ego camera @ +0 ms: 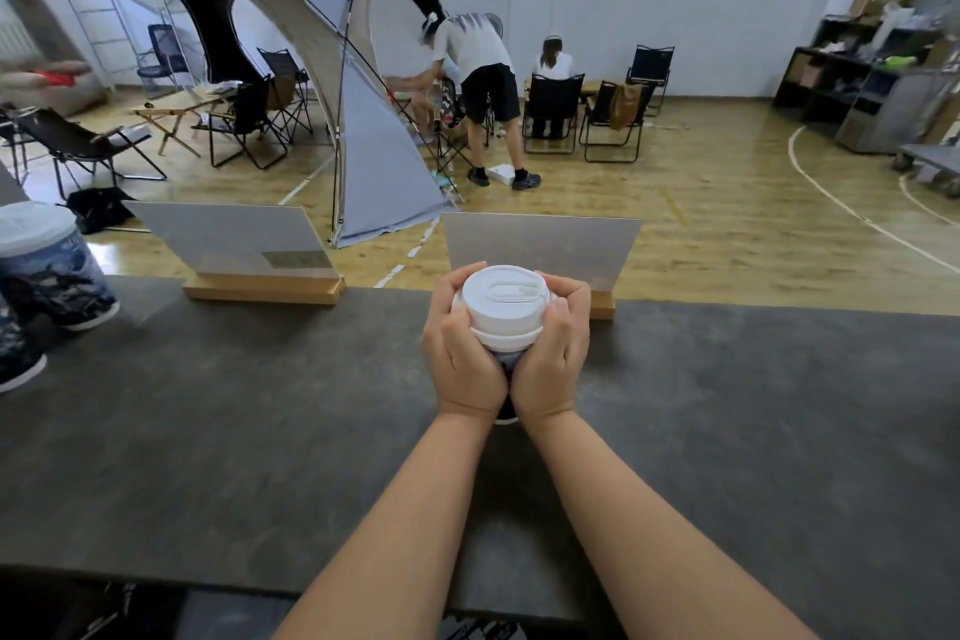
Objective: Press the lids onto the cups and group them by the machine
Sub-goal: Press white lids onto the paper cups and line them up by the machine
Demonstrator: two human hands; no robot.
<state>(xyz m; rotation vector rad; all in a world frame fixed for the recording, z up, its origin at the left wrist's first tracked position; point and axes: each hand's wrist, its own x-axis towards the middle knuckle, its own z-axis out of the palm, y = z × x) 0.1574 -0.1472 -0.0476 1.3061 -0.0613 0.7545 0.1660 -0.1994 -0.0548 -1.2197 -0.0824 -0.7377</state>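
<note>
The head view shows one cup [506,364] standing on the dark tabletop [260,431], just in front of the right-hand one of two sign stands. Both hands wrap round it: the left hand [462,353] curls round its left side and the right hand [553,353] round its right side, heels of the palms close together below, fingers bent round the rim. One white lid [504,301] sits on top of the cup, its drink flap facing up, with both thumbs lying against the lid's lower edge.

Two sign stands are on the far edge of the tabletop: the left sign stand [244,250] well left of the cup, the right sign stand [540,247] right behind it. Far left of the cup stand two more cups: a lidded cup [49,270] with a dark printed wall, and a cut-off cup [15,353] at the frame edge, nearer the viewer.

Beyond the tabletop, across the wooden floor, two people [483,73] are by several folding chairs, next to a grey tent [363,146].
</note>
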